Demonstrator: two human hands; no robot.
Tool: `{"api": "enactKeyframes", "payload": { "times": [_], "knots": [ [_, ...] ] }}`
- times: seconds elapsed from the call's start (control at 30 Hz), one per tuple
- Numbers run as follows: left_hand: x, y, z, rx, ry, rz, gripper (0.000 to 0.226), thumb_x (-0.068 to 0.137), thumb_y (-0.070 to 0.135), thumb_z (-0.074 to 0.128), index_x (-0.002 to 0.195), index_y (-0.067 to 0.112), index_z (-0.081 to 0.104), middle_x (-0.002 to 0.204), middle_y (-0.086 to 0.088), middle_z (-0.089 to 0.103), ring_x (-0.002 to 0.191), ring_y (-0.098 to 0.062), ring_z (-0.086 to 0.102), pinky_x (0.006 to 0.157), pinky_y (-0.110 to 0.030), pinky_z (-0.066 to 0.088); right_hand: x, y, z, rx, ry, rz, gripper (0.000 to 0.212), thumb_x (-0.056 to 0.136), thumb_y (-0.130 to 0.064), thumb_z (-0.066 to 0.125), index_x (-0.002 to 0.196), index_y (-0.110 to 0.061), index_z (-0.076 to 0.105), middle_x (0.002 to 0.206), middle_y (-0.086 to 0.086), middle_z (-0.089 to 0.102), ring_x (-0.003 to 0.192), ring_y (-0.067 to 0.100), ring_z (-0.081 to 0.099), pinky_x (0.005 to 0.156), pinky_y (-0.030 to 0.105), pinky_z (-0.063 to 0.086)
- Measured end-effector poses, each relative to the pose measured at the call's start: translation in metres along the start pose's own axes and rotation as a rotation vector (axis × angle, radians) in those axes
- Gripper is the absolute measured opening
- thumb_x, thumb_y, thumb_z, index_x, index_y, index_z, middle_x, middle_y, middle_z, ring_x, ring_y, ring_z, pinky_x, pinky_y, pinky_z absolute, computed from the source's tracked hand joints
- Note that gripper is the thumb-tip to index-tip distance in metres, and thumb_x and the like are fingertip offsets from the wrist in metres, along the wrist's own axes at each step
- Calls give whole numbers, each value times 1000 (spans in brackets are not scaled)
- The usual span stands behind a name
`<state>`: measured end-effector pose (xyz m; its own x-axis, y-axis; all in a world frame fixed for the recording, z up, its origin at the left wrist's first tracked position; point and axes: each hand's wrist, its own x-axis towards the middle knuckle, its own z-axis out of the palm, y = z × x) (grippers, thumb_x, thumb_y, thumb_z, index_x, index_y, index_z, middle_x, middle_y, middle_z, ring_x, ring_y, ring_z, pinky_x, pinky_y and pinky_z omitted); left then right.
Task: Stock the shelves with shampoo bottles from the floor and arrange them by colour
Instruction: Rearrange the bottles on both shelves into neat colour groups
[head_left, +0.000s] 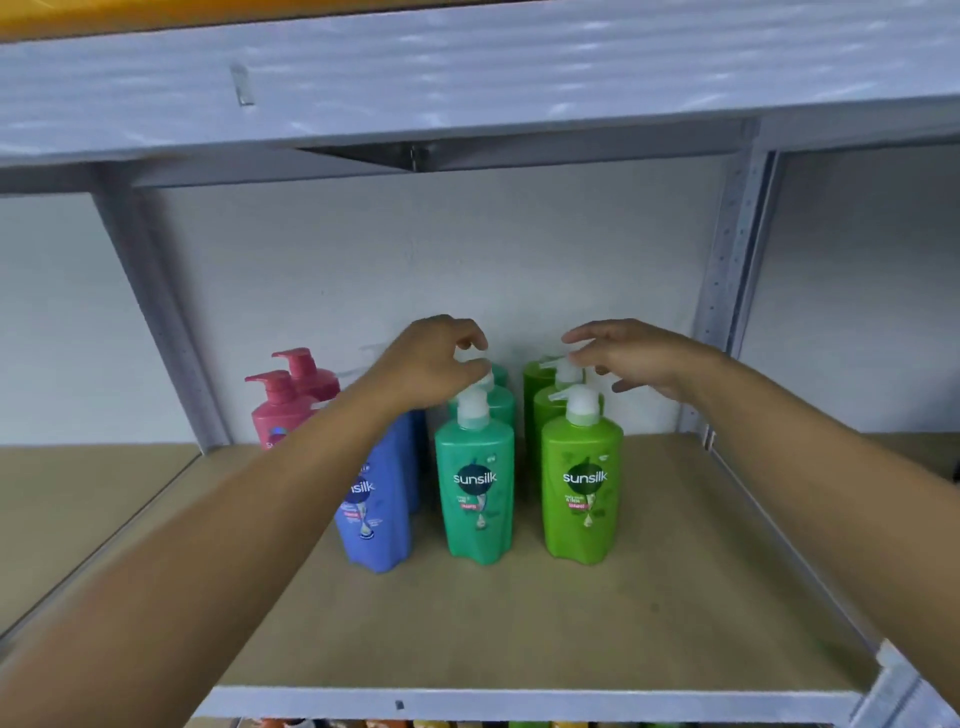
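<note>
A: Shelf (571, 623) holds colour files running near to far. Left to right: pink bottles (280, 405), blue bottles (374, 499), teal, green bottles (582, 483). Why hands on top?

B: Pumps serve as handles. Left hand (436, 364) pinches the second teal bottle (498, 402) by its pump, probably squaring the file. Right hand (634, 358) hangs slack-fingered over the green pumps, grasping nothing. Contact unclear.

A: Hidden?

B: Left forearm covers most of the blue and part of the pink. Front bottles mask rear ones, so the count is uncertain. Floor stock is out of view. Lower stock (467, 723) is cut off.
</note>
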<state>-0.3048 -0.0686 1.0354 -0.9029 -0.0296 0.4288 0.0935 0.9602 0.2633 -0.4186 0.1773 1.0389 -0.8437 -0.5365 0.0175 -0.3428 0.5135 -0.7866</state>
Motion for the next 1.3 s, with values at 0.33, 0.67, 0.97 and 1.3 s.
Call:
{"api": "enactKeyframes", "payload": {
  "times": [0.33,0.67,0.97,1.3],
  "knots": [
    [60,-20,9,65,-448,10,38,85,44,77,119,28,71,106,8,64,104,-15,60,72,-23,49,36,-24,12,-322,-201,140,44,92,-49,67,133,-34,60,130,2,56,117,30,56,90,52,57],
    [67,-30,12,-136,-453,-12,33,83,30,83,113,18,74,99,5,63,90,-17,71,77,-28,62,39,-17,15,-333,-126,95,41,90,-46,72,124,-24,66,117,7,59,96,31,65,68,50,63],
    [69,-33,7,-140,-485,-4,29,82,24,84,109,15,77,84,7,61,79,-19,73,80,-36,63,45,-25,25,-366,-138,52,35,91,-49,69,117,-25,69,124,5,57,100,24,63,74,41,64],
    [68,-44,7,-183,-457,-24,32,81,24,85,110,16,77,79,11,58,75,-13,70,79,-32,63,46,-24,24,-368,-153,44,34,91,-49,69,116,-26,69,120,4,59,98,25,65,74,43,64]
  ]
}}
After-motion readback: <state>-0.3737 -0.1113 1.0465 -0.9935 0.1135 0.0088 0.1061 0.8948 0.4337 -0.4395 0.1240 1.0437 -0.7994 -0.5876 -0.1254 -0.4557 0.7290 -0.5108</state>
